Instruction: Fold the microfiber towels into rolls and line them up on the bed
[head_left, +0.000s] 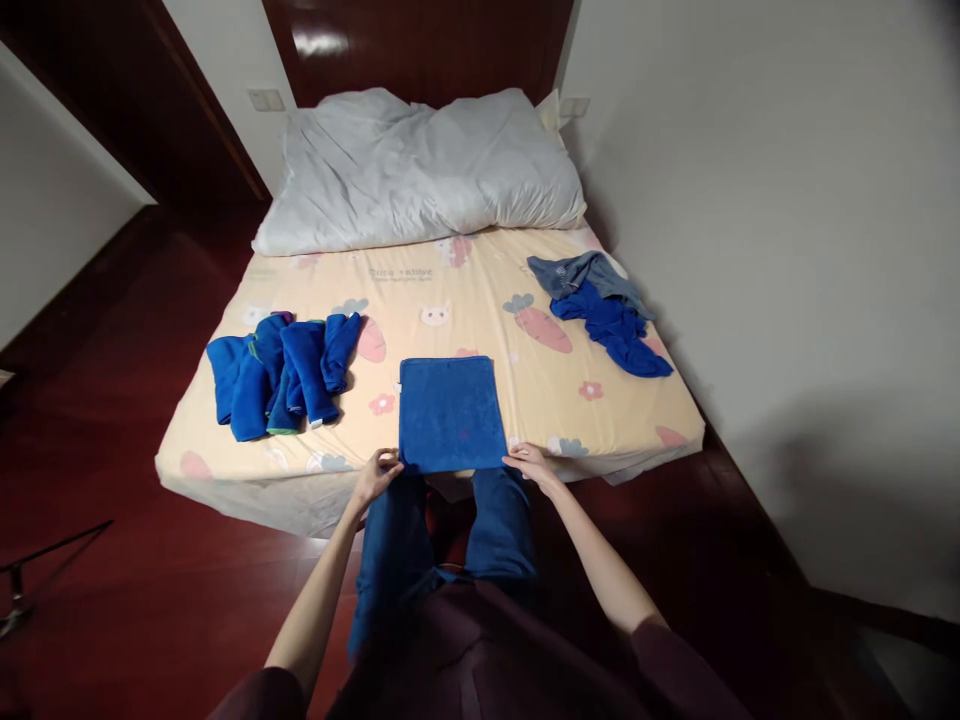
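Around the flat blue cloth (452, 415): nine o'clock, rolled cloths (306, 370); seven, left hand (379, 474), fingertips nearly closed, pinching its corner; centre, the cloth itself, at the bed's (480, 295) near edge; five, right hand (531, 461), pinching likewise; two, crumpled cloths (615, 325). Uneven pulling could skew it.

- bed sheet (480, 310): cream, carrot/flower/rabbit prints
- quilt (427, 180): pale grey, bunched across far end
- headboard (427, 50): dark, glossy, behind quilt
- wall plates: one left of headboard (265, 100), one right (575, 107)
- floor (90, 430): dark red
- thin black stand (16, 585): lower left, cut off by frame edge
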